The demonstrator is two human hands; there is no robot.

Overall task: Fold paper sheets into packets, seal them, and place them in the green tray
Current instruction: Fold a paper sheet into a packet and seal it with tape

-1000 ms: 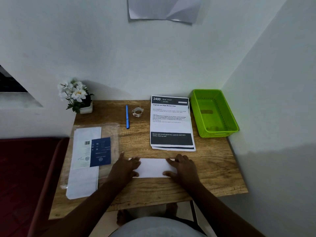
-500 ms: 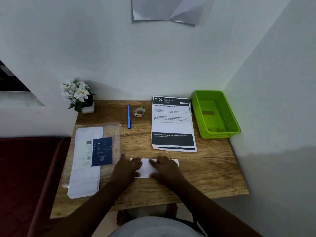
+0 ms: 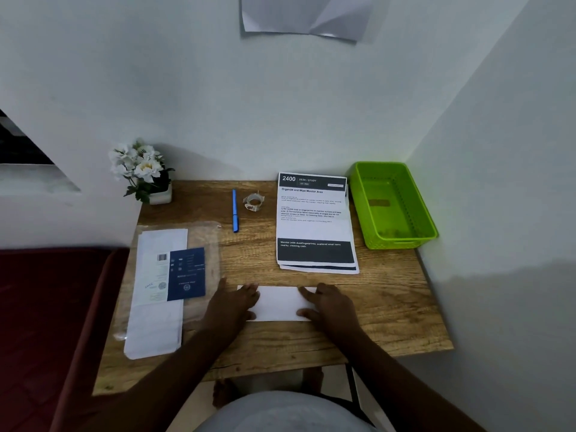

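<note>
A folded white paper [image 3: 279,302] lies flat near the front edge of the wooden desk [image 3: 386,310], a narrow band running left to right. The person's left hand [image 3: 232,302] rests palm-down on its left end, fingers straight and spread, pressing the sheet to the wood. The right hand [image 3: 330,302] lies flat on the right end in the same way, fingers extended toward the middle and thumb along the near edge; neither hand curls round anything. Just behind the fold sits a stack of printed sheets [image 3: 314,222] with dark header and footer bands. To the right of that stack, against the side wall, stands the green tray [image 3: 402,243]; nothing white shows inside it, only dim marks on its floor. Behind and left lie a blue pen [image 3: 235,210] and a tape roll [image 3: 254,201] beside it. A clear plastic sleeve [image 3: 212,238] holding white envelopes with a dark blue label covers the desk's left side, and a small pot of white flowers [image 3: 141,169] stands in the back left corner.
</note>
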